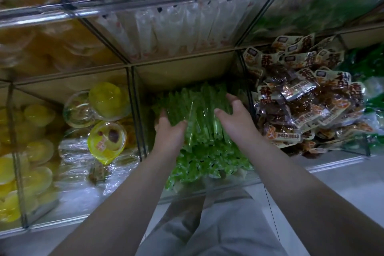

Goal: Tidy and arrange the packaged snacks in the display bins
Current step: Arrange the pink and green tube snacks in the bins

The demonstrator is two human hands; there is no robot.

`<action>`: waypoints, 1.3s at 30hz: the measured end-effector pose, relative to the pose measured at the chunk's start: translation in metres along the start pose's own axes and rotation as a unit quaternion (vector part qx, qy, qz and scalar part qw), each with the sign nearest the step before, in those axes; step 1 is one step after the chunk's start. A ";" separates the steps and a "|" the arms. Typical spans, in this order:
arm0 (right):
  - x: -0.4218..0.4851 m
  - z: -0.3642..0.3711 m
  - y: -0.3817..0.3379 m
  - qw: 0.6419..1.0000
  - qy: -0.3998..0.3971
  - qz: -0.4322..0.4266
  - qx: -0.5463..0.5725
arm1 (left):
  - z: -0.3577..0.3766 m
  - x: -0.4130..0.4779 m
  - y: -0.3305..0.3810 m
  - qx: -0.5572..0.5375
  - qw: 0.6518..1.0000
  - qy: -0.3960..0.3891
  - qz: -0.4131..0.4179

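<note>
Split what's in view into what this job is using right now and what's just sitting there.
In use: green stick packets, their middle bin, left hand and right hand, both on the packets.
Sitting by: yellow jelly cups, brown snack packets, pale stick packets on the shelf above.

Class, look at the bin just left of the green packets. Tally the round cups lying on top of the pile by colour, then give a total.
Yellow cups: 2
Clear cup: 1
Total: 3
</note>
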State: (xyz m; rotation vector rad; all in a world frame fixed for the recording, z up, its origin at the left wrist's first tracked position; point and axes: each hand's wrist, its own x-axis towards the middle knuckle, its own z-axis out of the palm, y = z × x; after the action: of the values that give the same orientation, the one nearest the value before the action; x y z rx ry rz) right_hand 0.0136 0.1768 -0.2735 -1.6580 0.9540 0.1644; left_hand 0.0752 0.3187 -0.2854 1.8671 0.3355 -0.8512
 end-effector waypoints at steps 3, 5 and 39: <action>0.006 0.012 0.008 0.999 0.002 0.008 -0.047 | 0.002 0.011 -0.004 0.008 1.000 0.004 -0.024; 0.011 0.019 0.015 0.997 0.010 0.016 -0.069 | 0.003 0.018 -0.005 0.000 0.999 0.005 -0.045; 0.034 0.030 0.030 0.747 -0.085 -0.266 -0.604 | 0.011 0.027 -0.025 0.643 0.724 -0.079 0.237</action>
State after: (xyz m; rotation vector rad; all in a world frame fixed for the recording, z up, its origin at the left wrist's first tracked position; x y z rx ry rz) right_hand 0.0275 0.1860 -0.3255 -2.9667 0.0754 0.6262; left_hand 0.0755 0.3165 -0.3241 2.8666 -1.1270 -0.9204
